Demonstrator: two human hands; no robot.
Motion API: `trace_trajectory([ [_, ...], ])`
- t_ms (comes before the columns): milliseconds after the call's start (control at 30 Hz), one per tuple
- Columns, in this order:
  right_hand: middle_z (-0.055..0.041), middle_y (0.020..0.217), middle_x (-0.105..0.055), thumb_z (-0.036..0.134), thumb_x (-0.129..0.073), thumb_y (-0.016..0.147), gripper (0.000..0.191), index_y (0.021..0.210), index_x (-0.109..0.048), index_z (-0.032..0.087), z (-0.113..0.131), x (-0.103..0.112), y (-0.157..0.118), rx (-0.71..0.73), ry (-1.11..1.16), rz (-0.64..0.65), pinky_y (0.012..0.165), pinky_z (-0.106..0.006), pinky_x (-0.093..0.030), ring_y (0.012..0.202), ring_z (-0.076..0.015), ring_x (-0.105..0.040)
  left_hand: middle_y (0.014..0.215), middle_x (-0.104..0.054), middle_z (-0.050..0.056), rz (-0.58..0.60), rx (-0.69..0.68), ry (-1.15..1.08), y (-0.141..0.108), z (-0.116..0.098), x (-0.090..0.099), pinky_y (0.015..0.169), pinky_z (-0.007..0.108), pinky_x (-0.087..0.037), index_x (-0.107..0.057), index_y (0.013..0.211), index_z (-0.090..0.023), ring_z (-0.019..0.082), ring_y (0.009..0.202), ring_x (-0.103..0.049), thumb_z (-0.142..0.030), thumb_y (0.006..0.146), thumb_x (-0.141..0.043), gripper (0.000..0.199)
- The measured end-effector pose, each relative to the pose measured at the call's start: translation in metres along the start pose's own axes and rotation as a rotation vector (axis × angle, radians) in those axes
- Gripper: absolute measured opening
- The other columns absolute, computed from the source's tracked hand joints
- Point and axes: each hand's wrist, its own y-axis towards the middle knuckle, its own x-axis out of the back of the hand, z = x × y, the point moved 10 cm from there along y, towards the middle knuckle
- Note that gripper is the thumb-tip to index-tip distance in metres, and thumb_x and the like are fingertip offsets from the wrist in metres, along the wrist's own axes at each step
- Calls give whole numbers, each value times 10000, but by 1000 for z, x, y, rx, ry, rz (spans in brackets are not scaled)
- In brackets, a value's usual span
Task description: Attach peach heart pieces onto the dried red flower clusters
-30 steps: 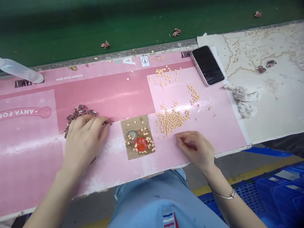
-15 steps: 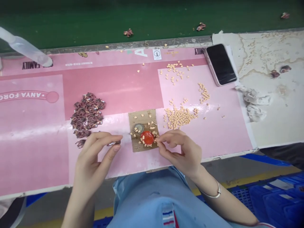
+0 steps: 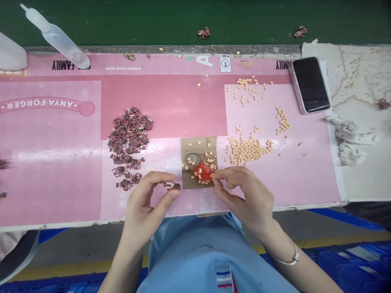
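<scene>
Right hand [image 3: 249, 193] now at red dish [image 3: 203, 172]

Rm to pass btwn dk pile [image 3: 130, 134] & brown board [image 3: 186, 183]; bottle [image 3: 62, 40] far L, phone [image 3: 311, 85] far R obstruct.

The left hand [image 3: 148, 201] holds a pinch, left forefinger [image 3: 161, 177] on the far side, left thumb [image 3: 169, 197] on the near side, their tips slightly apart. Near and facing it, the right hand [image 3: 252, 195] points right forefinger [image 3: 224, 173] and right thumb [image 3: 224, 196] leftward; whether those tips meet is hard to tell. The left forearm [image 3: 124, 258] and right forearm [image 3: 290, 252] spread outward behind the hands toward the body.
</scene>
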Motion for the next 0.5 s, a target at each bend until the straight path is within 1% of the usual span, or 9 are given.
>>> trace_trajectory([
  [100, 20, 816, -795, 19, -669, 917, 335, 879, -484, 295, 1, 5, 4, -56, 64, -6, 634, -310, -671, 756, -187, -788, 842, -710, 3, 3, 60, -114, -2, 4, -6, 711, 198, -587, -760, 1120, -302, 118, 729, -684, -345, 922, -806, 208],
  [200, 13, 819, -803, 2, -677, 893, 368, 859, -450, 291, 7, 12, 12, -111, 225, -21, 611, -316, -670, 728, -182, -780, 823, -714, 16, 88, 116, -234, -3, 4, -20, 650, 176, -572, -757, 1068, -279, 116, 714, -682, -415, 934, -788, 193],
  [300, 4, 814, -820, -17, -680, 882, 395, 864, -429, 288, 22, 11, 19, -94, 367, -6, 621, -304, -674, 698, -161, -774, 808, -717, 17, 162, 187, -334, -6, 4, -34, 613, 157, -552, -762, 999, -273, 103, 680, -659, -454, 925, -792, 197],
  [367, 2, 803, -827, -18, -698, 879, 415, 868, -419, 289, 30, 9, 22, -69, 409, -2, 622, -284, -676, 686, -149, -773, 790, -709, 8, 196, 229, -399, -8, 5, -41, 594, 151, -542, -768, 986, -280, 90, 639, -638, -449, 918, -801, 185],
  [500, 14, 765, -821, -15, -705, 881, 423, 876, -415, 293, 33, 7, 24, -50, 431, -23, 622, -271, -676, 664, -143, -765, 772, -706, 11, 214, 271, -496, -10, 5, -48, 560, 157, -533, -780, 967, -273, 94, 613, -642, -439, 896, -826, 187],
])
